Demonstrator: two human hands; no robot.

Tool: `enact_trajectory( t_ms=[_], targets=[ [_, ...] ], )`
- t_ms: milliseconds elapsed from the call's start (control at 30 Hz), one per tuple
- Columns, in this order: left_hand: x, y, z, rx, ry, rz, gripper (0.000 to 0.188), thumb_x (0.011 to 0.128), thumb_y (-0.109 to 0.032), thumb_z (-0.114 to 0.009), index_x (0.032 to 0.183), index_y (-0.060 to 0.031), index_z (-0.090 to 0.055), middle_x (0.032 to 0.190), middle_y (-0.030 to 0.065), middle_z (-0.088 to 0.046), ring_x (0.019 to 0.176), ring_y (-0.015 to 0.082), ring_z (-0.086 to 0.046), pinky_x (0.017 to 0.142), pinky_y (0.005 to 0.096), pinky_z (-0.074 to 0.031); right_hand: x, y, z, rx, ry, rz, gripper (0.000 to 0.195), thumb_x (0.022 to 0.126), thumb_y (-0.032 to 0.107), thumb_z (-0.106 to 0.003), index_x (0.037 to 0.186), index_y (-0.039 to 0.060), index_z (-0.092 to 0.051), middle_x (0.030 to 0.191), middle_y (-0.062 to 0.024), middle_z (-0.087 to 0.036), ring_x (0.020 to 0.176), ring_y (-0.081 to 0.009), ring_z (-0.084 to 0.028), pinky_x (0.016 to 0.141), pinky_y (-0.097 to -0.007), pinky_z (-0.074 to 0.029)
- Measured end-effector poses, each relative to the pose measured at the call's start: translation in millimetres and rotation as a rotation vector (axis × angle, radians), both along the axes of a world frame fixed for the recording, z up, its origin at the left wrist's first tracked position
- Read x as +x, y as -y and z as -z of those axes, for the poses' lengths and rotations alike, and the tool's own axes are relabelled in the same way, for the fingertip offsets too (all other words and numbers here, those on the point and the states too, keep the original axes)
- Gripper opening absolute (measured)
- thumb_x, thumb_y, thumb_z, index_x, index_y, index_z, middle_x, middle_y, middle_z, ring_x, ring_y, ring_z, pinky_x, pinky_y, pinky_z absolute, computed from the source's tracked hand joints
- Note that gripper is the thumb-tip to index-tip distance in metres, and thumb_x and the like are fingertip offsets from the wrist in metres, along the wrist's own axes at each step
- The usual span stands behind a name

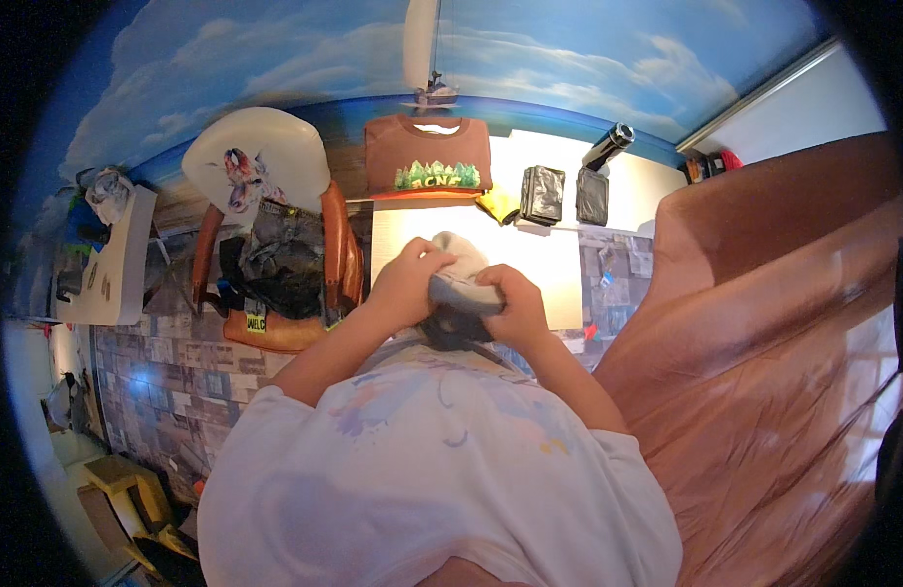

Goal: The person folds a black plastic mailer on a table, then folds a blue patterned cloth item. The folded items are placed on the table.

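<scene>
Both hands hold a soft cream-and-grey cloth item (462,290) in front of my body; motion blur and my fingers hide its exact kind. My left hand (406,285) grips it from the left, with the thumb and fingers near its pale top. On the other side, my right hand (519,302) has its thumb on top of the grey-edged part. A darker portion hangs below, close to my shirt. Beneath and beyond lies a brightly lit white tabletop (543,271). A folded brown sweatshirt (425,158) with a tree print and writing rests at its far side.
Beyond the tabletop are a yellow item (500,206), black plastic-wrapped packs (543,194) and a black flask (609,147). A chair (257,158) with dark clothing on it stands left. A brown-covered piece of furniture (766,293) rises close on my right.
</scene>
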State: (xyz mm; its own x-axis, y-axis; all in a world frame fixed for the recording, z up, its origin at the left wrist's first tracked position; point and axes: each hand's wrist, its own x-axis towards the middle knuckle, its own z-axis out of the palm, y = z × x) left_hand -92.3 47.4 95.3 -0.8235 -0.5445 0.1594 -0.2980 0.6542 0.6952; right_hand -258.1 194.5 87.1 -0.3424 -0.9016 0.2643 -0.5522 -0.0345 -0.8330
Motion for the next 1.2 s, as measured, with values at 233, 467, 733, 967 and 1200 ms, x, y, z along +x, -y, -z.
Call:
enact_trajectory(
  t_ms=[233, 467, 733, 967, 1200],
  targets=[
    [4.6, -1.6, 3.6, 0.094, -0.181, 0.008, 0.028, 0.076, -0.017, -0.08, 0.099, -0.0068, -0.068, 0.095, 0.0151, -0.068, 0.094, 0.0366, -0.066, 0.082, 0.0431, -0.053, 14.5, 4.1, -25.0, 0.096, -0.438, 0.119, 0.037, 0.069, 0.016, -0.079, 0.104, 0.0102, -0.066, 0.092, -0.0145, -0.068, 0.09, -0.0368, -0.065, 0.086, -0.0475, -0.048],
    [1.5, -21.0, -9.6, 0.116, 0.045, 0.136, 0.022, 0.078, -0.019, -0.079, 0.092, -0.0074, -0.066, 0.092, 0.0162, -0.069, 0.09, 0.039, -0.068, 0.078, 0.0454, -0.054, -18.5, 14.2, 4.9, -0.107, -0.48, 0.189, 0.038, 0.062, 0.002, -0.075, 0.096, 0.0083, -0.06, 0.086, -0.0116, -0.064, 0.087, -0.0324, -0.064, 0.083, -0.0401, -0.049],
    [8.5, 11.0, 26.6, -0.195, -0.241, -0.003, 0.032, 0.076, -0.013, -0.079, 0.107, -0.0073, -0.071, 0.104, 0.0133, -0.072, 0.096, 0.0337, -0.07, 0.085, 0.0416, -0.055, 2.9, -4.5, -26.7, 0.286, 0.299, -0.308, 0.052, 0.076, 0.011, -0.074, 0.122, 0.0095, -0.05, 0.102, -0.02, -0.067, 0.097, -0.0379, -0.069, 0.086, -0.0431, -0.053],
    [9.4, 19.0, -6.3, 0.776, 0.191, 0.215, 0.038, 0.081, -0.013, -0.079, 0.115, -0.0054, -0.065, 0.122, 0.0089, -0.066, 0.107, 0.0188, -0.063, 0.094, 0.0321, -0.048, -8.6, 11.6, -20.6, 0.464, -0.07, -0.026, 0.048, 0.076, 0.016, -0.078, 0.121, 0.0101, -0.062, 0.107, -0.0196, -0.07, 0.096, -0.0364, -0.071, 0.085, -0.041, -0.054],
    [15.8, 25.4, -14.0, 1.114, 0.076, 0.392, 0.059, 0.076, -0.016, -0.085, 0.127, -0.0076, -0.057, 0.114, 0.0071, -0.067, 0.105, 0.017, -0.063, 0.092, 0.0315, -0.05, -35.1, 9.0, -36.9, 0.596, 0.298, -0.404, 0.047, 0.076, 0.014, -0.078, 0.12, 0.0043, -0.067, 0.109, -0.0085, -0.071, 0.098, -0.0194, -0.066, 0.09, -0.0325, -0.052]
  ],
)
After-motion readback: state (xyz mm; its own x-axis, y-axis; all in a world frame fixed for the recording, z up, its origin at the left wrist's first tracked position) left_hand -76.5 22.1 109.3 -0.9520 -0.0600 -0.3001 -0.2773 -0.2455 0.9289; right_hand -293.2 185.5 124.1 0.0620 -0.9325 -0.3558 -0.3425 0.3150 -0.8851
